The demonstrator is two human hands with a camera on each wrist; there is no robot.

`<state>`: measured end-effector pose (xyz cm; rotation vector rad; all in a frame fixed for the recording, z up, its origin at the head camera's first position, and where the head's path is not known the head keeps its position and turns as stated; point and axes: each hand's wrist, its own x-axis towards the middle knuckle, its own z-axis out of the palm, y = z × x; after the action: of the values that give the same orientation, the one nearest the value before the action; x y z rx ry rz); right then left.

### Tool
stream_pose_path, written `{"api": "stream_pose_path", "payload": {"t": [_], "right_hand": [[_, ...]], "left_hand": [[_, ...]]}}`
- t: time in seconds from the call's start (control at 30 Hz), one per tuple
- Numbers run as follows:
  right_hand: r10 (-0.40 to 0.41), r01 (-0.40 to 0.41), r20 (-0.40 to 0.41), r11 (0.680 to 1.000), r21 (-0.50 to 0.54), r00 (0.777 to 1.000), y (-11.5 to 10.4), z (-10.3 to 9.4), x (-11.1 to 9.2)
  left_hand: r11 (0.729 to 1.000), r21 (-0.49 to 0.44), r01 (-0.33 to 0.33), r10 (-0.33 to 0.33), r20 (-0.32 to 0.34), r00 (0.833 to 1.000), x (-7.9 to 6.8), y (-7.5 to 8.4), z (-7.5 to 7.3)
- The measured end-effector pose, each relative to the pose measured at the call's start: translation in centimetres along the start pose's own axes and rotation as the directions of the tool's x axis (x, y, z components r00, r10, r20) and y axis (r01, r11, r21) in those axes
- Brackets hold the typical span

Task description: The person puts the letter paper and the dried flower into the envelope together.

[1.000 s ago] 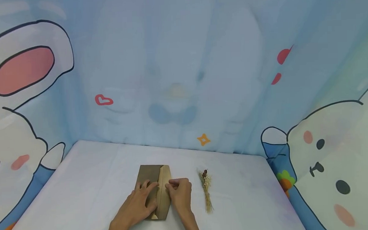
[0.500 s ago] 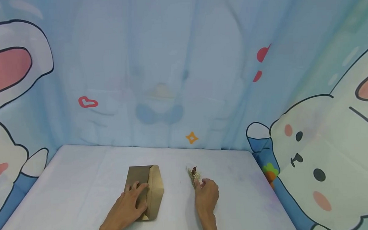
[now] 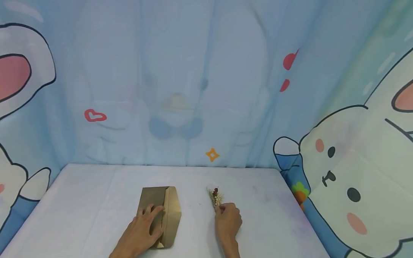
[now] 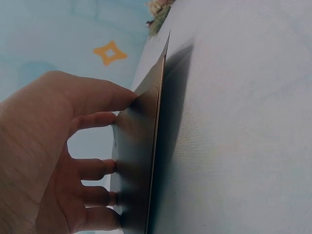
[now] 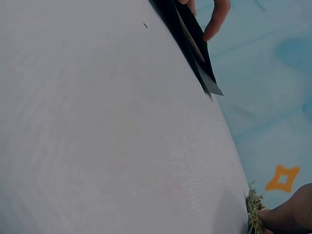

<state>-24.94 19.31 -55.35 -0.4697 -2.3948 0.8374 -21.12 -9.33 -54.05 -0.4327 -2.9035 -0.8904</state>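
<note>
A brown-gold paper envelope [image 3: 173,223] lies on the table with its flap folded out to the right. My left hand [image 3: 139,230] rests on its left part, fingers spread. In the left wrist view, the thumb and fingertips press down on the envelope's dark face [image 4: 139,146]. To the right, my right hand [image 3: 229,220] pinches a small bunch of dried flowers [image 3: 215,197] between thumb and fingers. Dark red and cream heads show beyond the fingertips; the stems are hidden beneath the hand. The right wrist view catches the pale bunch [image 5: 254,209] at its lower right edge, against the thumb.
A white cloth covers the table [image 3: 264,218], whose far edge meets a blue curtain [image 3: 177,69] printed with cartoon rabbits. One printed rabbit [image 3: 365,169] stands beside the right edge. A strip of bare cloth separates the envelope from the flowers.
My right hand has left the envelope's flap, moved right and taken hold of the dried flowers. The left hand has stayed on the envelope. The head view has turned slightly right.
</note>
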Motion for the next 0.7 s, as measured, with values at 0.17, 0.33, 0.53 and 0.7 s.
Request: {"api": "stream_pose_path", "payload": {"t": [0.17, 0.33, 0.53, 0.7], "right_hand": [[0.011, -0.011, -0.011, 1.0, 0.021, 1.0, 0.3, 0.3, 0.2], [0.034, -0.033, -0.02, 0.997, 0.067, 0.999, 0.1, 0.2, 0.3], [0.034, -0.032, -0.014, 0.991, 0.13, 0.999, -1.1, 0.1, 0.4], [0.001, 0.001, -0.013, 0.984, 0.176, 1.0, -2.5, 0.4, 0.1]], "left_hand": [[1.0, 0.007, 0.0, 0.0, 0.004, 1.0, -0.1, -0.1, 0.1], [1.0, -0.012, 0.002, -0.002, 0.002, 1.0, -0.1, -0.1, 0.0], [1.0, -0.012, 0.012, -0.012, 0.007, 1.0, 0.0, -0.1, -0.1], [1.0, -0.016, 0.021, -0.021, 0.019, 1.0, 0.0, -0.1, -0.1]]}}
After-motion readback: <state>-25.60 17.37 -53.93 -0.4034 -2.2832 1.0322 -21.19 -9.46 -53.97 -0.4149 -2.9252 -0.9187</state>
